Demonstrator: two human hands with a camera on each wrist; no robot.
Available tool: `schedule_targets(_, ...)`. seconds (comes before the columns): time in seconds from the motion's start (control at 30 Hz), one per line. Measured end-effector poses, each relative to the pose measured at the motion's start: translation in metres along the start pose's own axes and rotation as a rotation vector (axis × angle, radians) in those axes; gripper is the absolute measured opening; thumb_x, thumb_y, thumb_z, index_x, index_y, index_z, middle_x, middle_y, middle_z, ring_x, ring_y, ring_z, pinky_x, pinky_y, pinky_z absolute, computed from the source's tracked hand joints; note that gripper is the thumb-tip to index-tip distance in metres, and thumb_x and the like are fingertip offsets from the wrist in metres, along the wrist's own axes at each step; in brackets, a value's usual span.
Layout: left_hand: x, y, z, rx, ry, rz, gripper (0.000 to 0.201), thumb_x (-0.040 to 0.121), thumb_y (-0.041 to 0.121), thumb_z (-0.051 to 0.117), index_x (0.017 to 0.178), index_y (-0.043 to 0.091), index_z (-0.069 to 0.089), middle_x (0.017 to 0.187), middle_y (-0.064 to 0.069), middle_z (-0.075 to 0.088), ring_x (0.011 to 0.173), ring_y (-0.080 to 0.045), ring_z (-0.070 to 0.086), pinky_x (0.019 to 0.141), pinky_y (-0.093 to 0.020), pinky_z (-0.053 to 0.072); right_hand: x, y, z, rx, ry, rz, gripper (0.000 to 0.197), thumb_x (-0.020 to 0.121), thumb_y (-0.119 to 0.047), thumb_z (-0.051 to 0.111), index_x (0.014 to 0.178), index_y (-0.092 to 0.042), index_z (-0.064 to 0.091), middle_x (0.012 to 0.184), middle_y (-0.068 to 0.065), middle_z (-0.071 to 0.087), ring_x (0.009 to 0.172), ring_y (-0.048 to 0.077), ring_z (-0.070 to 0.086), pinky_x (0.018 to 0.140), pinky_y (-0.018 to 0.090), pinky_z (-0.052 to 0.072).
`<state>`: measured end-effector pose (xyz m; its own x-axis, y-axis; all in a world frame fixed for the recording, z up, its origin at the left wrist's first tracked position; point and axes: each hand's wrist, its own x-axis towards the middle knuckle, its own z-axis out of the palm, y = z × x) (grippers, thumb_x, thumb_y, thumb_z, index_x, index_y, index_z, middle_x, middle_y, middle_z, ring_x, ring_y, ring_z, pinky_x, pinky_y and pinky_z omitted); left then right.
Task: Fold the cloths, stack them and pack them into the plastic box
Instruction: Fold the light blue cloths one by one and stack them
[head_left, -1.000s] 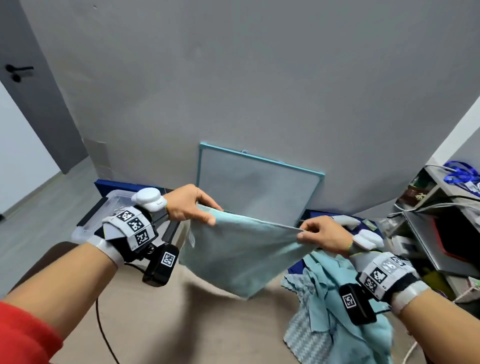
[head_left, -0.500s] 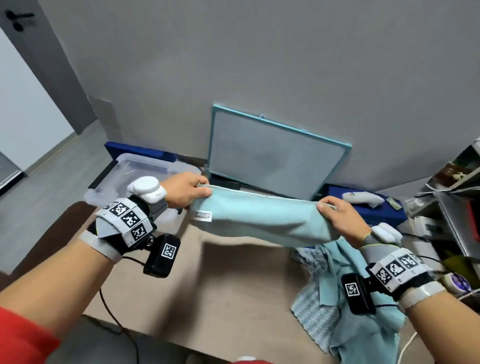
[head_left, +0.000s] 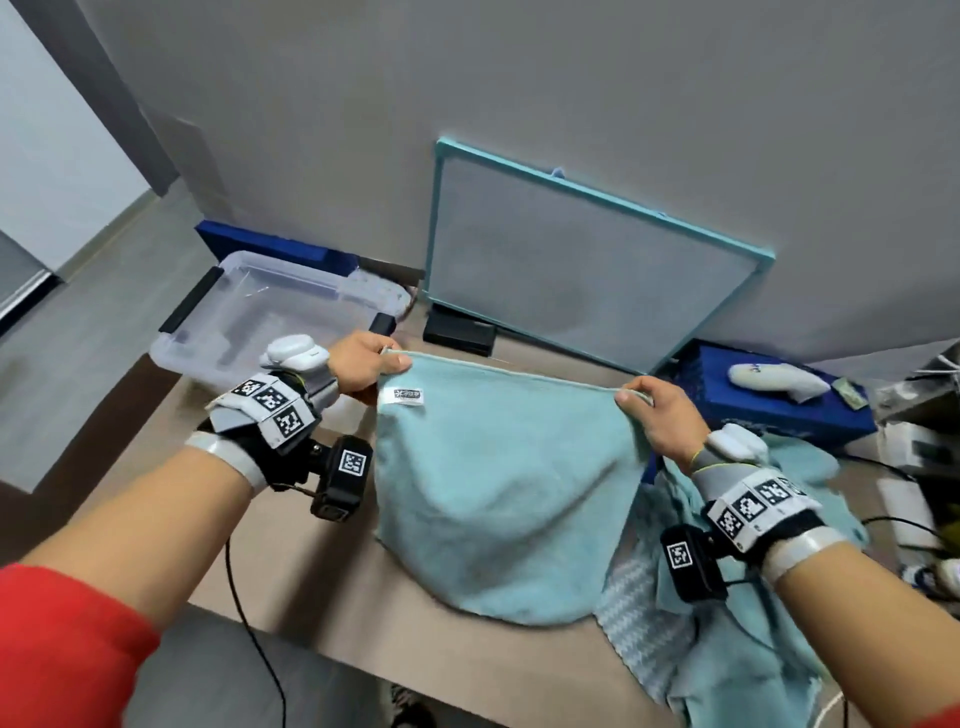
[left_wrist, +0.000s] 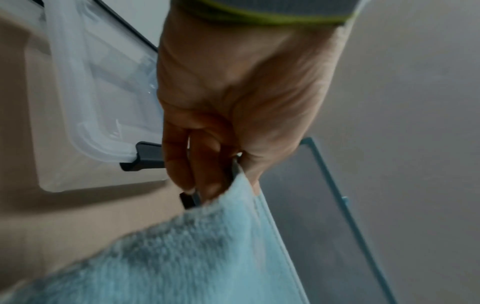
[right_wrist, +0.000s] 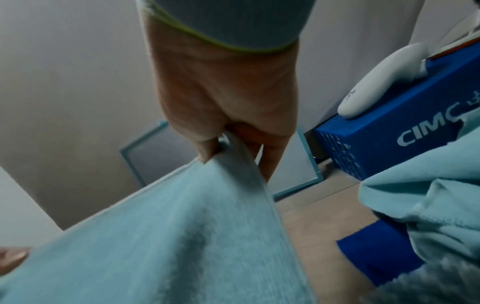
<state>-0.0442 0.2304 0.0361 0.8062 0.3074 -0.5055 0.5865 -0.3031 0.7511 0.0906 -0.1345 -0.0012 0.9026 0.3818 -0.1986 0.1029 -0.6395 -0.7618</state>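
Note:
A light blue cloth (head_left: 498, 499) with a white label hangs spread between my hands, its lower part draped on the tan table (head_left: 311, 571). My left hand (head_left: 363, 364) pinches its far left corner, and my right hand (head_left: 649, 410) pinches the far right corner. The left wrist view shows the fingers (left_wrist: 207, 181) curled on the cloth (left_wrist: 207, 257) edge. In the right wrist view the thumb and fingers (right_wrist: 207, 152) clamp the cloth (right_wrist: 168, 236). The clear plastic box (head_left: 249, 322) sits at the back left, beyond my left hand.
A pile of unfolded blue cloths (head_left: 737, 649) lies at the right under my right wrist. A teal-framed board (head_left: 582, 260) leans on the wall behind. A blue carton (head_left: 779, 410) with a white device stands at the back right, clutter beyond it.
The cloth, held up as a narrow band in the air, has come down toward me and now spreads wide with its lower part on the table. Both hands kept their corners.

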Motion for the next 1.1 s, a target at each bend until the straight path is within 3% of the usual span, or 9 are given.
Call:
schedule_targets(0.07,0.018,-0.006,0.008,0.041,0.108,0.027,0.023,0.091,0.017,0.063,0.069,0.017,0.058,0.061,-0.001,0.055,0.053,-0.013,0.046,0.045,-0.02,0.039,0.019,0.004,0.008,-0.041,0.0,0.028,0.01,0.094,-0.018,0.062,0.085,-0.015,0.066,0.083,0.004,0.065,0.078,0.017,0.055,0.06,0.011,0.039)
schedule_targets(0.13,0.031,-0.01,0.017,0.06,0.207,0.064,0.018,0.09,0.015,0.064,0.072,0.017,0.06,0.062,0.002,0.055,0.05,-0.003,0.045,0.042,-0.01,0.034,0.035,0.009,0.014,-0.077,0.008,0.021,0.009,0.093,-0.017,0.062,0.086,-0.016,0.066,0.083,0.004,0.064,0.079,0.018,0.055,0.056,0.009,0.037)
schedule_targets(0.2,0.042,-0.018,0.023,0.07,0.26,0.076,0.009,0.09,0.017,0.065,0.081,0.016,0.067,0.07,0.001,0.061,0.055,0.0,0.049,0.051,-0.01,0.038,0.049,0.013,0.02,-0.072,0.026,0.022,0.008,0.093,-0.016,0.062,0.089,-0.013,0.069,0.081,0.003,0.063,0.074,0.015,0.054,0.057,0.007,0.037)
schedule_targets(0.27,0.051,-0.031,0.028,0.059,0.279,0.075,0.011,0.088,0.019,0.067,0.078,0.02,0.068,0.074,0.001,0.064,0.066,-0.01,0.052,0.063,-0.02,0.042,0.058,0.019,0.026,-0.035,0.043,0.036,0.009,0.093,-0.012,0.063,0.094,-0.008,0.071,0.08,0.004,0.063,0.066,0.003,0.053,0.058,0.001,0.037)
schedule_targets(0.37,0.054,-0.044,0.037,0.08,0.271,-0.002,0.011,0.086,0.019,0.068,0.075,0.019,0.068,0.073,0.001,0.063,0.07,-0.014,0.051,0.067,-0.024,0.039,0.061,0.035,0.034,0.001,0.024,0.104,0.013,0.089,-0.014,0.067,0.099,-0.006,0.073,0.085,0.006,0.067,0.065,-0.005,0.059,0.069,0.015,0.045)
schedule_targets(0.47,0.047,-0.054,0.048,0.151,0.245,-0.073,0.008,0.085,0.023,0.069,0.077,0.022,0.069,0.072,0.006,0.064,0.066,-0.011,0.052,0.061,-0.021,0.036,0.053,0.049,0.037,-0.013,-0.014,0.191,0.015,0.086,-0.022,0.071,0.097,-0.013,0.075,0.087,0.004,0.073,0.08,0.015,0.064,0.076,0.026,0.049)
schedule_targets(0.63,0.022,-0.08,0.06,0.178,0.126,-0.135,0.017,0.084,0.011,0.068,0.073,0.023,0.07,0.075,0.007,0.07,0.069,-0.01,0.059,0.068,-0.02,0.045,0.02,0.056,0.039,-0.069,-0.087,0.215,0.006,0.084,-0.025,0.074,0.078,-0.026,0.074,0.077,-0.006,0.072,0.07,0.011,0.062,0.062,0.018,0.047)
schedule_targets(0.8,0.008,-0.105,0.069,0.134,0.134,-0.223,0.021,0.083,0.004,0.063,0.073,0.02,0.072,0.075,0.003,0.07,0.069,-0.015,0.059,0.066,-0.022,0.048,-0.008,0.063,0.055,-0.155,-0.195,0.247,0.014,0.077,-0.011,0.073,0.072,-0.022,0.067,0.064,-0.004,0.064,0.056,0.013,0.056,0.054,0.021,0.045)
schedule_targets(1.1,-0.004,-0.147,0.092,0.041,0.135,-0.295,0.031,0.082,-0.001,0.058,0.061,0.018,0.069,0.049,0.002,0.061,0.045,-0.02,0.05,0.049,-0.022,0.044,-0.042,0.085,0.087,-0.313,-0.34,0.383,0.016,0.077,-0.014,0.071,0.067,-0.024,0.062,0.076,-0.005,0.068,0.075,0.016,0.062,0.067,0.025,0.048)
